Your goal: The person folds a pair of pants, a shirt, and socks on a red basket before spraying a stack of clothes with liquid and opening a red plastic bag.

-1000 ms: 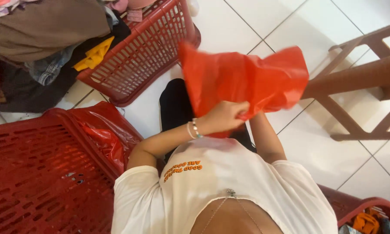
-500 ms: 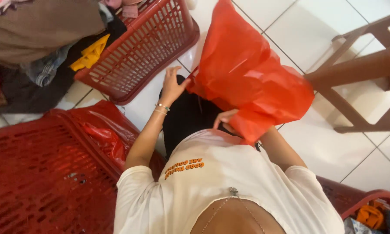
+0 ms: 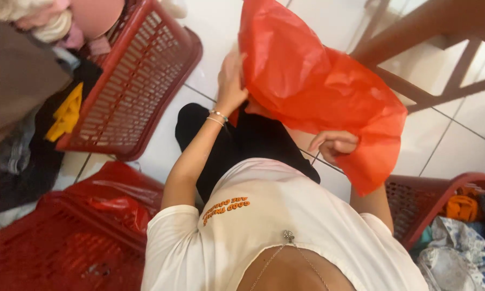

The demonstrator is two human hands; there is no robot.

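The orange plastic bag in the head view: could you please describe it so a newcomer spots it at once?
Start at the white tiled floor, above the person's lap. The orange plastic bag is held up by the left hand and right hand. Unlike the rigid red baskets, it is thin and crumpled.

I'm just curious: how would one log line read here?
left hand: grips orange plastic bag | right hand: under bag edge | red basket: beside

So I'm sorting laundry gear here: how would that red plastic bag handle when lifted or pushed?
The red plastic bag probably behaves floppy: it creases and drapes between the left hand and right hand. It looks thin and light, billowing upward rather than sagging. Its glossy film may be slippery, so a pinching hold seems safer.
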